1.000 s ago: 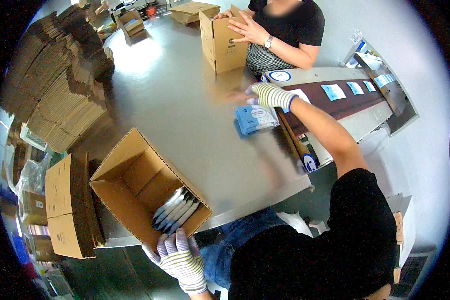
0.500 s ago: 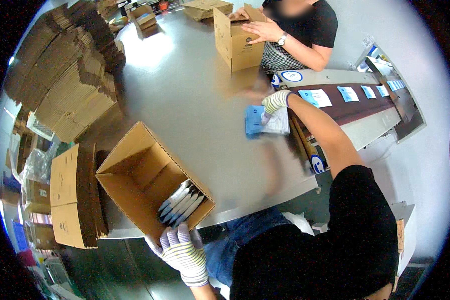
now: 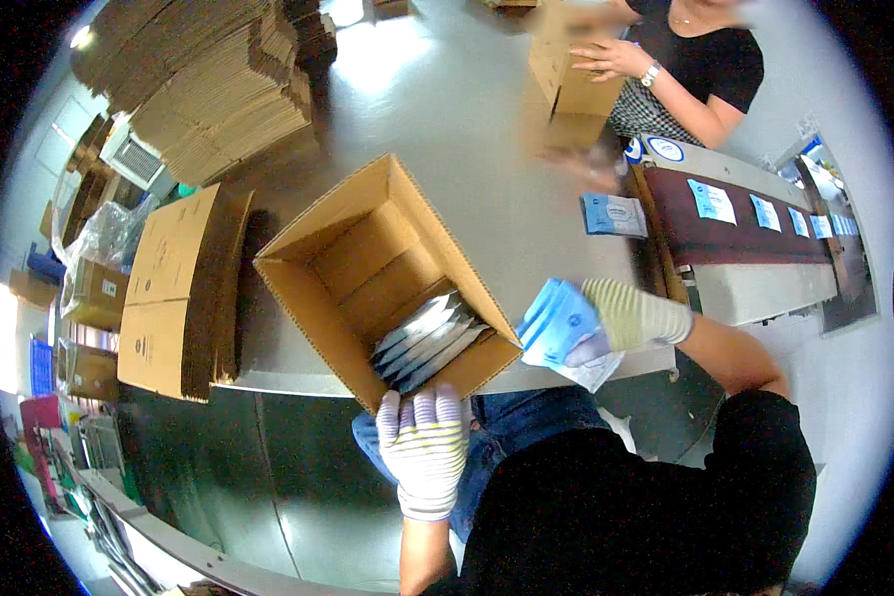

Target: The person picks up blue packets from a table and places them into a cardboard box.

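An open cardboard box (image 3: 437, 214) stands tilted toward me at the near edge of the table. Inside it, several flat packets (image 3: 429, 343) are lined up in its near end. The gloved fingers of my left hand (image 3: 424, 452) are hooked on the near rim of this box. Just right of the box, my right hand (image 3: 638, 316), in a striped glove, grips a few blue-and-white packets (image 3: 564, 323) fanned out together. Another such packet (image 3: 614, 215) lies on the table beyond my right hand, beside the conveyor.
At the right, a dark-red conveyor belt (image 3: 735, 238) carries several spaced packets. Folded cardboard (image 3: 169, 293) stands left of the box, with a large stack of flattened cartons (image 3: 219, 109) behind. Across the table (image 3: 447, 119), a co-worker's hand (image 3: 616, 60) touches another box (image 3: 581, 84).
My right hand has lifted packets off the table by the conveyor and brought them nearer, beside the box. One packet stays there. My left hand remains at the rim. The view has shifted.
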{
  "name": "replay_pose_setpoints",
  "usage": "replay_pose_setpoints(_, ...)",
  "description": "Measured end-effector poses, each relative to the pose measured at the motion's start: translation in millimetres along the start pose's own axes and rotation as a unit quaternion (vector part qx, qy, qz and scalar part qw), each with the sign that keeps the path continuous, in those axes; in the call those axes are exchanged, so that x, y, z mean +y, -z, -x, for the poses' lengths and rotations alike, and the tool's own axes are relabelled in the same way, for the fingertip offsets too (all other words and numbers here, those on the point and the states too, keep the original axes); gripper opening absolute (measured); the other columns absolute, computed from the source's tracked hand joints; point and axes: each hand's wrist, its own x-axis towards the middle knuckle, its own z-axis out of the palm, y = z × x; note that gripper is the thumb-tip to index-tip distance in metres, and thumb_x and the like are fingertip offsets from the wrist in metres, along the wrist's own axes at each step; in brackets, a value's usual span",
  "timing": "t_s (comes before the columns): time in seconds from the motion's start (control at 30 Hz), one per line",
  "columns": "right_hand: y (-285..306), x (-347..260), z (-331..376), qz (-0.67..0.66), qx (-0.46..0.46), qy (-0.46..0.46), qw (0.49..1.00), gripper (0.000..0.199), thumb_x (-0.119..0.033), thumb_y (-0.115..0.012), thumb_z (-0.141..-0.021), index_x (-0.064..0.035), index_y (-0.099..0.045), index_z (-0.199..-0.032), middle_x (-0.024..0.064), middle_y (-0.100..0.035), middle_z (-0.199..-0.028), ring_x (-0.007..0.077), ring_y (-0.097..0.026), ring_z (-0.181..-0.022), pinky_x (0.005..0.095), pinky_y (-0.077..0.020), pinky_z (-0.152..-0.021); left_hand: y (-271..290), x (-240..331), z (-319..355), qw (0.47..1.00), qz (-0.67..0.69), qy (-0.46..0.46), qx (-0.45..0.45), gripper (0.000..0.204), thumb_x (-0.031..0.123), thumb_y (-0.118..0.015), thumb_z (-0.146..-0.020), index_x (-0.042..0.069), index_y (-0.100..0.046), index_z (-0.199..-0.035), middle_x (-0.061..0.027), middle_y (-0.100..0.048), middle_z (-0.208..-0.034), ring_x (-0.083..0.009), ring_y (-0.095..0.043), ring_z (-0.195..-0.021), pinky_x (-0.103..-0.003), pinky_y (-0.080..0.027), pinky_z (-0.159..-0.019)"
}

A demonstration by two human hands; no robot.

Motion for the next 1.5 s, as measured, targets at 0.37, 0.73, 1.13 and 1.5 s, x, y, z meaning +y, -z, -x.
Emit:
replay_pose_setpoints(0.37, 2, -148, -120, 0.284, 0.111, 0.234, 0.923, 0.073, -0.022, -0.077, -0.066, -0.0023, -0.043, -0.127, 0.0176, -0.055, -0.111, 0.0345, -0.055, -0.105, 0.0417, -0.0463, -0.088, -1, 22, 10, 0.997, -0.054, -0.020, -0.056, 0.020, 0.023, -0.056, -0.081, 0.009, -0.056, -0.096, -0.0038, -0.053, -0.080, -0.0183, -0.056, -0.079, -0.039, -0.040, -0.090)
replay_pose_setpoints(0.73, -34, -104, -113, 0.361, 0.012, 0.290, 0.886, 0.059, -0.027, -0.067, -0.075, -0.0012, -0.049, -0.125, 0.0207, -0.052, -0.123, 0.0354, -0.052, -0.113, 0.0485, -0.0416, -0.096, -3, 23, 17, 0.999, -0.021, -0.031, -0.032, 0.018, 0.019, -0.053, -0.079, 0.011, -0.056, -0.095, -0.0037, -0.053, -0.080, -0.0186, -0.055, -0.080, -0.040, -0.043, -0.089)
replay_pose_setpoints(1.13, 101, 9, -8, 0.392, 0.214, -0.047, 0.894, 0.050, -0.034, -0.065, -0.082, -0.0055, -0.054, -0.122, 0.0185, -0.061, -0.111, 0.0347, -0.057, -0.105, 0.0422, -0.0459, -0.091, -13, 21, 15, 1.000, -0.027, 0.012, 0.002, 0.021, 0.022, -0.065, -0.074, 0.010, -0.057, -0.089, -0.0052, -0.054, -0.075, -0.0223, -0.055, -0.069, -0.042, -0.042, -0.086)
replay_pose_setpoints(1.5, 140, 103, 15, 0.356, 0.136, -0.220, 0.898, 0.051, -0.022, -0.067, -0.077, -0.0018, -0.054, -0.122, 0.0212, -0.060, -0.113, 0.0362, -0.057, -0.106, 0.0404, -0.0445, -0.094, -13, 20, 16, 0.999, -0.044, 0.007, -0.013, 0.018, 0.025, -0.061, -0.078, 0.010, -0.057, -0.087, -0.0061, -0.054, -0.073, -0.0233, -0.056, -0.069, -0.042, -0.042, -0.087)
